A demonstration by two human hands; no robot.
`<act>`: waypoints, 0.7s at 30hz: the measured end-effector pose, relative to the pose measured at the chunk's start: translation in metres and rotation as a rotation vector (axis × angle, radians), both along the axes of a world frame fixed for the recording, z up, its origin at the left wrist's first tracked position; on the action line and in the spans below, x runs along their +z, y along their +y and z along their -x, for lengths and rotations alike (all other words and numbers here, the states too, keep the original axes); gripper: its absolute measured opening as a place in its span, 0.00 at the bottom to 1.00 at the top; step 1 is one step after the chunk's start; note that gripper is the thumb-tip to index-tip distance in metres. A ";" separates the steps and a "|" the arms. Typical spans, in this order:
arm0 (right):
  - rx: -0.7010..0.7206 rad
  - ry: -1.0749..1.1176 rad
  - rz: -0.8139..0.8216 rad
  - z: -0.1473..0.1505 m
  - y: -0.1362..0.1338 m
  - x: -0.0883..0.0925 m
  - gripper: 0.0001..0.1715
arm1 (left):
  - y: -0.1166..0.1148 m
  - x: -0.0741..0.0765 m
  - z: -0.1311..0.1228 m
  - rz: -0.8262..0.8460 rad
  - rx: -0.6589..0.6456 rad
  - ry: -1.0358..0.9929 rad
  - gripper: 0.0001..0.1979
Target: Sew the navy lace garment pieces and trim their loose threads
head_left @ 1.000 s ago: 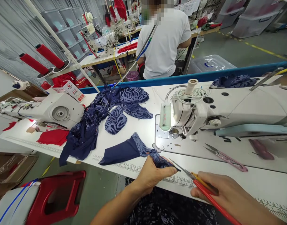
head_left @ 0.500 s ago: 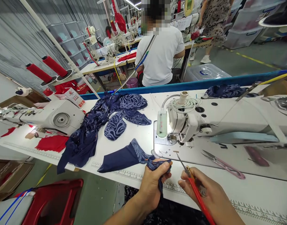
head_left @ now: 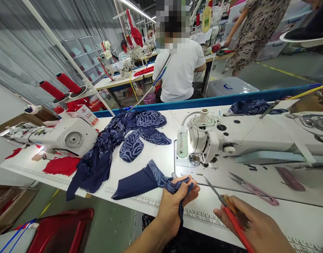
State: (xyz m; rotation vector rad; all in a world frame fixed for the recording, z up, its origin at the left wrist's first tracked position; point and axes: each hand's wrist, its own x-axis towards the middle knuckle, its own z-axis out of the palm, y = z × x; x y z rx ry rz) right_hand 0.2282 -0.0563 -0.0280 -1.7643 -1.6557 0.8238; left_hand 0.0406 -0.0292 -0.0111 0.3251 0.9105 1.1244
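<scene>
Fingers [head_left: 192, 196] of my left hand [head_left: 170, 209] pinch a dark blue strip [head_left: 137, 182] against the thumb, while my right hand [head_left: 252, 218] grips red-handled scissors [head_left: 236, 223]. My left forearm rises from below, thumb uppermost; the right one slants in from the lower right. Both hands are over the near side of the white bench [head_left: 301, 218]. From my thumb the strip runs left, its long axis roughly along the printed ruler [head_left: 203, 218]; its plain end points left and slightly towards me, its patterned part bends, and a tail hangs below my hand. The scissors point leftwards and away from me, tips near the strip but apart from it.

At lower left is a red stool [head_left: 63, 228]. To the right lie pink-handled scissors [head_left: 256, 189], blades aimed left and away. Beyond my hands stands a sewing machine [head_left: 256, 135], hiding part of the bench behind it. Left of it are patterned pieces [head_left: 131, 146] and a heap of blue cloth [head_left: 103, 147], then a second machine [head_left: 74, 138] with red cloth [head_left: 61, 165] beside it. Further off, a person in a white shirt [head_left: 178, 73] has their back to me.
</scene>
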 end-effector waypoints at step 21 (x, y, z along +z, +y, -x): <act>-0.314 0.534 -0.052 0.051 0.007 0.021 0.19 | -0.017 0.002 -0.023 -0.089 -0.055 -0.130 0.21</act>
